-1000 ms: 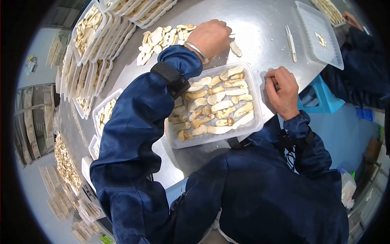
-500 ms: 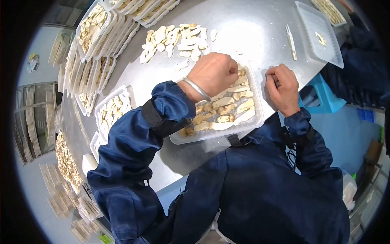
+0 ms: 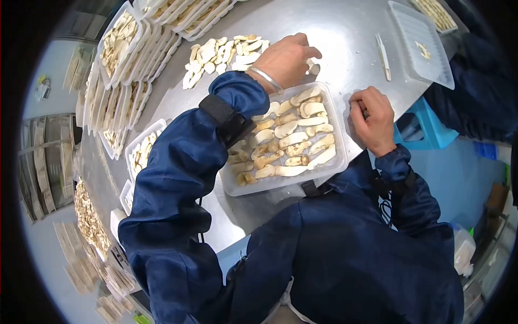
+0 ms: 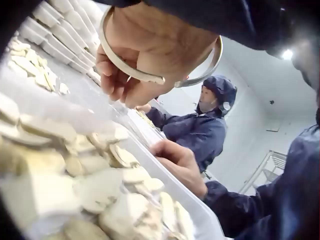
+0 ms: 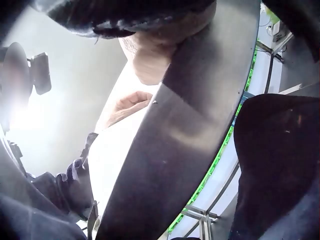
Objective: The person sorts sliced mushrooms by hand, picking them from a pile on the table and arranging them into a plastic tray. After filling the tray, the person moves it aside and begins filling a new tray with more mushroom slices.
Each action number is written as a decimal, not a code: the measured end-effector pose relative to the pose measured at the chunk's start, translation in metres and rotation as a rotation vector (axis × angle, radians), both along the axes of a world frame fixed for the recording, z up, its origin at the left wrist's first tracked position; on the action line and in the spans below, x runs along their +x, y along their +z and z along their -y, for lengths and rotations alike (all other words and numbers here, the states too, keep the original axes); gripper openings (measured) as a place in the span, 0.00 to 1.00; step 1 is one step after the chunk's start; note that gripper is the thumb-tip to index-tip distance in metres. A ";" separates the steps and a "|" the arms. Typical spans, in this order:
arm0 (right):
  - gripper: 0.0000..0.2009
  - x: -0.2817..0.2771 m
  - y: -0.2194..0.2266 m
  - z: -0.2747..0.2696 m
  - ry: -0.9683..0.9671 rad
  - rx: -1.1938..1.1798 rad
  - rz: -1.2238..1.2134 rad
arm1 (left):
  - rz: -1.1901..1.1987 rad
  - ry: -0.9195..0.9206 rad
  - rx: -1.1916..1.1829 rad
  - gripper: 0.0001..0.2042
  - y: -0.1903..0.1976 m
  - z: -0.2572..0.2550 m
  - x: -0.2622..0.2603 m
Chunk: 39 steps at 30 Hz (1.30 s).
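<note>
My left hand (image 3: 286,60), with a silver bangle, is over the table beyond the tray (image 3: 343,156). Its index finger stretches out above a pale slice (image 3: 315,69); in the left wrist view the other fingers of the left hand (image 4: 155,50) bend down, and their tips are partly hidden. Rows of mushroom slices (image 3: 295,139) lie in the tray. Loosely curled, my right hand (image 3: 372,120) rests on the table at the tray's right side, with no held thing visible. A heap of slices (image 3: 208,54) lies left of my left hand.
Stacked trays of slices (image 3: 121,40) stand at the far left. Tweezers (image 3: 383,56) lie near another tray (image 3: 445,67) holding a few small bits. A blue stool (image 3: 431,129) is beyond the table edge. Another person in dark blue (image 4: 197,130) works across the table.
From over the tray half a second ago, my left hand has moved up and away, back beyond the tray's far edge. Two overlapping slices show at the tray's far right. My right hand has barely moved.
</note>
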State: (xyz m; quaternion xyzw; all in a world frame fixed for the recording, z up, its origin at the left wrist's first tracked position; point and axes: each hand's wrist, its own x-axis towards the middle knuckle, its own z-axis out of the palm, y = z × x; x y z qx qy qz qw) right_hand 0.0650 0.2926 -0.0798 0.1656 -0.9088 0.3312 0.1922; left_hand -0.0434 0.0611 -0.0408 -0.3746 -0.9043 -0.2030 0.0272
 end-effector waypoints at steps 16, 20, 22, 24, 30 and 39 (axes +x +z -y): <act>0.03 0.001 0.000 0.001 -0.005 -0.011 -0.007 | 0.435 -0.044 0.122 0.08 0.042 0.012 0.048; 0.03 0.000 -0.003 0.001 0.003 -0.017 -0.028 | 0.507 0.008 0.013 0.09 0.029 0.002 0.081; 0.03 0.001 -0.002 -0.001 -0.001 -0.007 -0.027 | 0.508 0.041 0.075 0.08 0.029 -0.001 0.084; 0.03 0.001 -0.001 0.000 -0.001 0.005 -0.006 | 0.468 0.048 0.146 0.07 0.022 -0.001 0.085; 0.03 0.001 -0.001 -0.001 -0.006 0.015 0.001 | 0.370 -0.028 0.096 0.06 0.015 -0.005 0.085; 0.03 0.001 0.000 -0.001 0.000 0.014 -0.004 | -0.063 0.140 0.136 0.06 0.018 0.049 0.027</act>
